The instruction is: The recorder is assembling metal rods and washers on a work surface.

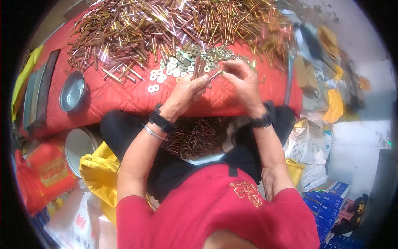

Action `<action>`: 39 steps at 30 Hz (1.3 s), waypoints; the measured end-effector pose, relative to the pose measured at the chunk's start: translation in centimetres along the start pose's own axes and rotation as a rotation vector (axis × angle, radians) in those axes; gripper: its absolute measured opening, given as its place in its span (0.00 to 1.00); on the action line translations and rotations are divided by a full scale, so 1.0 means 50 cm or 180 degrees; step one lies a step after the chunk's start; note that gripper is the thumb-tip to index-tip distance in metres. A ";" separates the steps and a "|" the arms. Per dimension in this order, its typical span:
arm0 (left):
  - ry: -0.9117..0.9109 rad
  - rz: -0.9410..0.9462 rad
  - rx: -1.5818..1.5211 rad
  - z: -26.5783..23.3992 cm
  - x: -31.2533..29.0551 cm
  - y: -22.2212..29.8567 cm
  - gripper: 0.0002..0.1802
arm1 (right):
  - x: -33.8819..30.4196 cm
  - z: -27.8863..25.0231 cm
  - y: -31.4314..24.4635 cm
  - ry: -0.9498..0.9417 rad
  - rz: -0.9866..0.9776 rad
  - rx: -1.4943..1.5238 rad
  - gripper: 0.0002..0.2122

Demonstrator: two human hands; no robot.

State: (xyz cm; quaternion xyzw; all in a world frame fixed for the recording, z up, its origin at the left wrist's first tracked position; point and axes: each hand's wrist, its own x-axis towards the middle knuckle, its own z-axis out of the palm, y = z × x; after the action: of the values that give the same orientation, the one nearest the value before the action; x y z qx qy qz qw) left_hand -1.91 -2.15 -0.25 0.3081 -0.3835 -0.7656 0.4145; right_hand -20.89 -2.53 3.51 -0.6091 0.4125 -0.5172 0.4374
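Note:
My left hand (186, 92) is closed around several copper-coloured metal bolts (200, 66), most of them pointing up and away from me. One bolt (216, 75) slants out to the right, toward my right hand (244, 83). The thumb and fingers of that hand pinch at the bolt's tip, on a small yellowish piece that could be a nut; blur hides its exact shape. Just beyond both hands lie flat round washers (172, 66), and small nut-like pieces (226, 54) spread to their right. Behind them rises a large heap of similar bolts (157, 25).
Red quilted cloth (124, 97) covers the work surface. A metal bowl (72, 92) stands at its left, beside long dark strips (39, 91). Between my legs is a container of more bolts (192, 139). Bags (45, 174) crowd the left floor; blue boxes (325, 207) sit lower right.

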 end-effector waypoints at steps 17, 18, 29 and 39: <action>-0.0186 -0.0098 0.0728 0.013 -0.007 0.014 0.11 | -0.011 -0.011 -0.024 -0.0387 -0.0172 -0.1660 0.10; -0.0105 -0.0076 0.0646 0.017 -0.008 0.017 0.12 | -0.013 -0.013 -0.016 -0.0397 0.0068 -0.1144 0.09; -0.0219 -0.0228 0.0487 -0.003 -0.006 0.015 0.13 | -0.002 -0.033 0.008 -0.0828 0.0026 -0.1866 0.12; -0.0182 -0.0314 0.0282 -0.005 -0.007 0.015 0.13 | 0.007 -0.019 -0.016 -0.0602 0.0427 -0.1515 0.18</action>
State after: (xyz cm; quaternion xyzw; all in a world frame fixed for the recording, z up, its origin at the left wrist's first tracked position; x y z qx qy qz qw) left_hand -1.24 -2.18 0.30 0.3228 -0.4131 -0.7758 0.3511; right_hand -21.74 -2.75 4.45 -0.7118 0.5192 -0.3163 0.3518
